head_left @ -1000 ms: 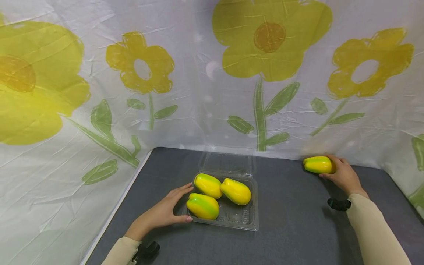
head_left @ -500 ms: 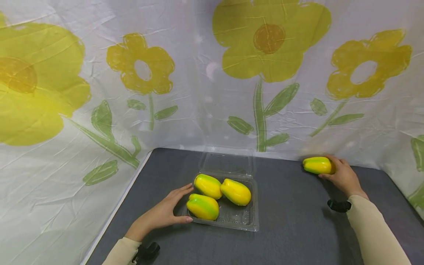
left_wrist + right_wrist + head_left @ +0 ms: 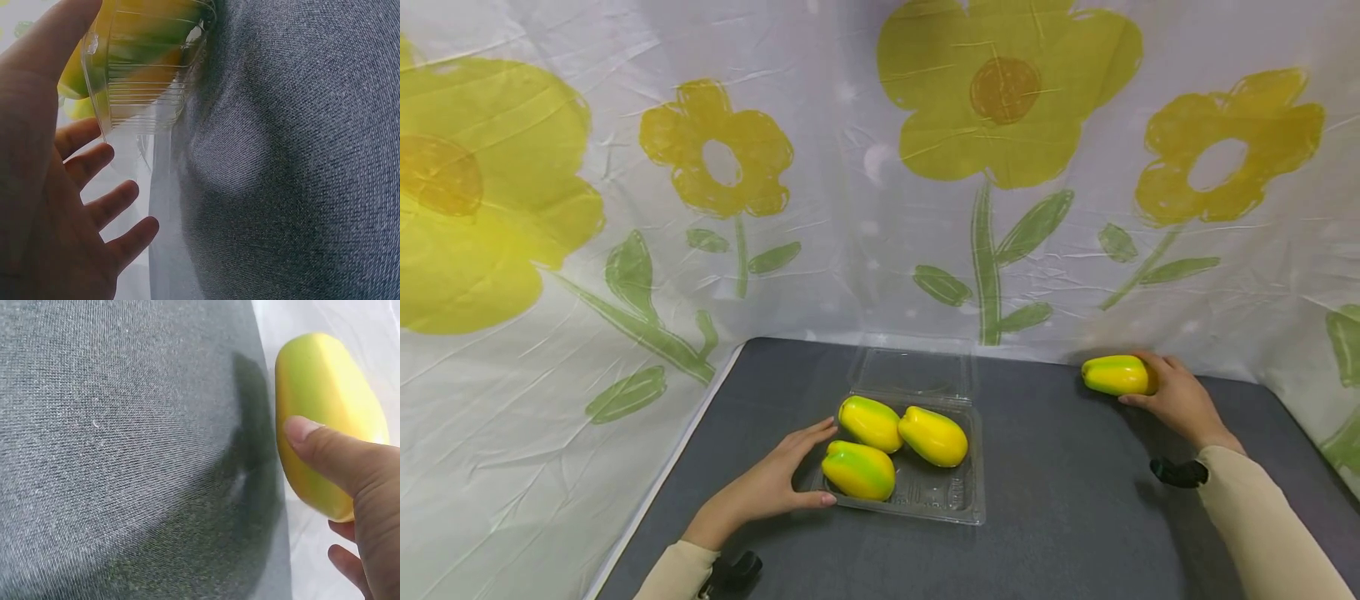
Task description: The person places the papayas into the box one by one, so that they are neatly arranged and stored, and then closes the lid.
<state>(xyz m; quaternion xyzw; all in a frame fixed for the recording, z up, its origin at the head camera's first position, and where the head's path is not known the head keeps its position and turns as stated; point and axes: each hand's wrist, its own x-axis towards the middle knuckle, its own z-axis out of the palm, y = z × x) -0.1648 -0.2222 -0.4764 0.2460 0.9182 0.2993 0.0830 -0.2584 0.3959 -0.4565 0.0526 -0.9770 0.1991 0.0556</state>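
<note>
My right hand grips a yellow-green papaya at its right end, by the far edge of the table. In the right wrist view the thumb lies along the side of this papaya; most other fingers are hidden behind it. My left hand is spread at the left side of an open clear plastic clamshell box. In the left wrist view its fingertips are right at the box rim, fingers loosely extended. Three papayas sit in the box: one back left, one right, one front left.
The box's clear lid lies folded back toward the rear curtain. A dark grey cloth covers the table. White curtain with printed yellow flowers rises along the back and sides.
The right wrist and sleeve have shifted slightly to the right, with the papaya still in the fingers. The left hand and the box stay in place.
</note>
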